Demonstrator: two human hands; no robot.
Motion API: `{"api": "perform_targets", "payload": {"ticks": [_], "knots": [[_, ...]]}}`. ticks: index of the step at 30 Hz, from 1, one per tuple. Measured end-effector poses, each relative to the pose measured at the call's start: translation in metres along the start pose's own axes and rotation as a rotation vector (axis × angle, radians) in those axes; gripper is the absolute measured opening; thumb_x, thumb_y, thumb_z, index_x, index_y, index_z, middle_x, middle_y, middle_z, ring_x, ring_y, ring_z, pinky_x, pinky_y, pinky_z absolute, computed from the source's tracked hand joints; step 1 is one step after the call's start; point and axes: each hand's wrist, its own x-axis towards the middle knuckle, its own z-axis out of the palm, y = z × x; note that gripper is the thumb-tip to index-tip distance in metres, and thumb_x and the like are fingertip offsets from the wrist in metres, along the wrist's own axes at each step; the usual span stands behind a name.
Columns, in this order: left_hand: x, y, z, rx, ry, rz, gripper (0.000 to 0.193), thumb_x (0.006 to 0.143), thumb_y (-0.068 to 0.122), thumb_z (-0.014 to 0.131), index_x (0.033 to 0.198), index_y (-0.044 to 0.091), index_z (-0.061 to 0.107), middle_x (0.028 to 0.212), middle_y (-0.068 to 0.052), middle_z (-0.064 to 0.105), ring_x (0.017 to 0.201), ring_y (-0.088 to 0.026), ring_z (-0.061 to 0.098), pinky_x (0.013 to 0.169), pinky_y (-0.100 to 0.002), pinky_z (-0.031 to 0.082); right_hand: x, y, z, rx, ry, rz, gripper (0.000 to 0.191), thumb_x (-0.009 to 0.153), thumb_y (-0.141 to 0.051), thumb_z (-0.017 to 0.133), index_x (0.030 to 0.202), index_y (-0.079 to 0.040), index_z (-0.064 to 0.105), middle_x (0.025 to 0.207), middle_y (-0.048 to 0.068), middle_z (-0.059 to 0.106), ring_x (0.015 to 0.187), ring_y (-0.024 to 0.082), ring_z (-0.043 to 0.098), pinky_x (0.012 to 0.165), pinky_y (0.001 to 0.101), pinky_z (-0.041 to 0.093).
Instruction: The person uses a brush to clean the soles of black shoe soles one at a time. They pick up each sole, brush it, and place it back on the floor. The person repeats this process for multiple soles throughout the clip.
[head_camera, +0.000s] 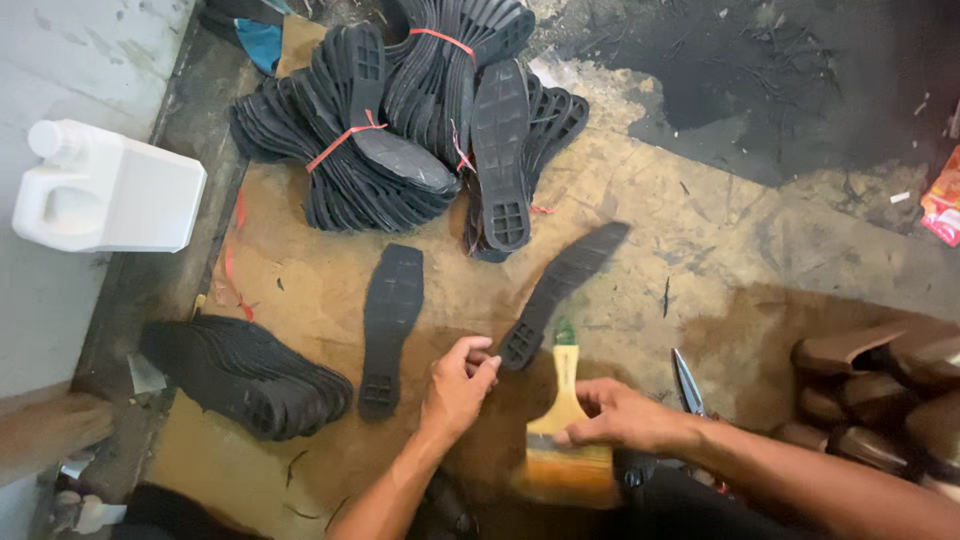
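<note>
1. On the stained board (700, 240), head view: left hand (458, 385) has fingertips pinched on the heel end of a black sole (560, 290), which lies diagonally, toe pointing away to the right
2. Right hand (620, 415) rests on a wooden-handled brush (567, 430), fingers closed over its handle; bristles point toward the person
3. Second loose sole (390, 325) lies flat just left of the left hand
4. Bundled soles (400, 130), tied with red bands, sit beyond; scissors (688, 385) lie beside the right hand; white jug (105, 190) stands far left
</note>
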Motion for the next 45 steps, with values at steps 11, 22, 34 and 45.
{"api": "perform_targets", "payload": {"ticks": [11,22,34,45], "knots": [[0.017,0.060,0.047,0.329,0.106,0.230,0.029,0.079,0.014,0.080,0.104,0.003,0.070,0.072,-0.013,0.073,0.064,-0.026,0.069,0.060,-0.038,0.054,0.002,-0.089,-0.099,-0.703,0.406,-0.333,0.037,0.090,-0.026,0.074,0.124,-0.013,0.069,0.109,0.006,0.077,0.093,0.015,0.071,0.083,0.0337,0.059],[0.000,0.148,0.061,0.627,-0.068,0.883,0.034,0.081,0.005,0.073,0.115,0.004,0.068,0.120,-0.012,0.062,0.089,-0.028,0.065,0.076,-0.040,0.057,-0.035,-0.129,-0.143,-0.224,0.603,-0.543,0.034,0.088,-0.018,0.075,0.120,-0.007,0.070,0.107,0.004,0.078,0.087,0.013,0.073,0.071,0.0302,0.062],[0.023,0.027,0.149,0.810,-0.161,0.788,0.034,0.078,0.008,0.071,0.112,0.005,0.069,0.143,-0.010,0.058,0.079,-0.027,0.062,0.069,-0.041,0.056,0.004,-0.054,-0.256,-0.678,0.778,-0.485,0.030,0.088,-0.023,0.076,0.112,-0.004,0.073,0.093,0.011,0.077,0.075,0.022,0.071,0.066,0.0365,0.057],[-0.016,0.064,0.103,0.793,-0.170,0.652,0.022,0.086,0.013,0.076,0.106,0.010,0.067,0.116,-0.006,0.062,0.090,-0.028,0.063,0.077,-0.043,0.055,-0.059,-0.018,-0.206,-1.052,0.447,-0.240,0.036,0.075,-0.017,0.081,0.110,-0.010,0.076,0.096,0.009,0.077,0.082,0.025,0.075,0.071,0.0386,0.059]]}}
